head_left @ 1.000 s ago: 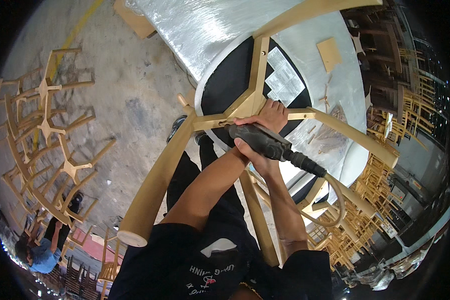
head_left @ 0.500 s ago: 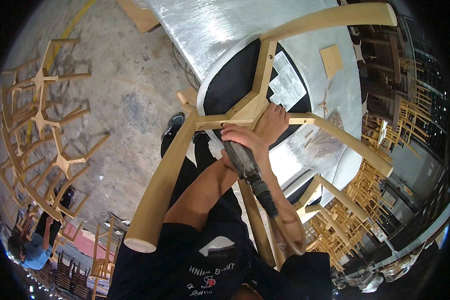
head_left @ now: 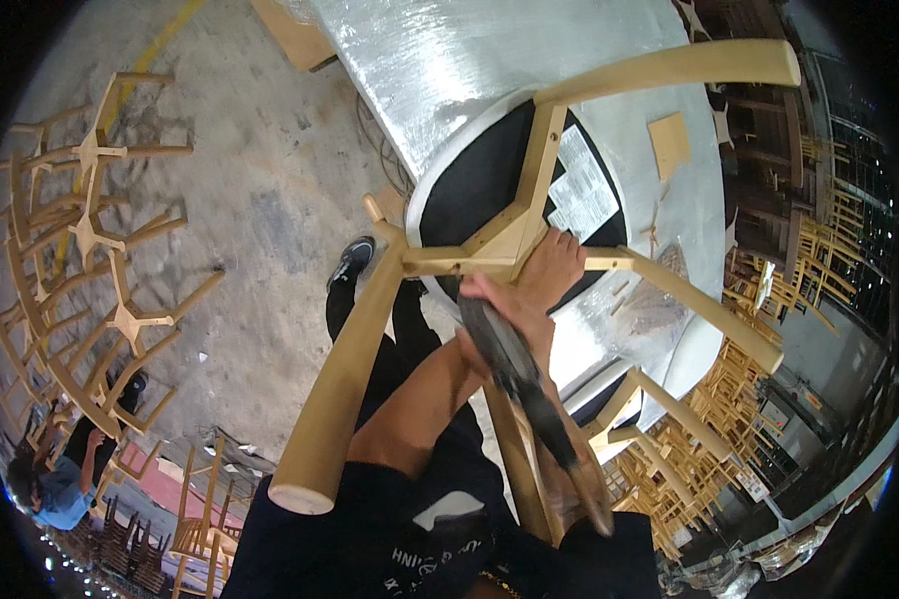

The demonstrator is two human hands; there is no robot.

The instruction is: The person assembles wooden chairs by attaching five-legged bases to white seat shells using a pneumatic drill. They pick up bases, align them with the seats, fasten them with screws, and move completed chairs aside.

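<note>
Dark grey elongated hand tool (head_left: 504,347), centre of frame, blurred, enclosed in right hand (head_left: 514,304); left hand (head_left: 555,266), closure impossible to tell, upon upturned pale-wood chair base (head_left: 537,165), upper centre; round black-bottomed seat (head_left: 469,195) beneath

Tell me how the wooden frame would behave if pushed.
The frame is probably stiff, given its thick legs. They jut past the seat, so shoving one might tip it. The glossy table could let the seat slide.
</note>
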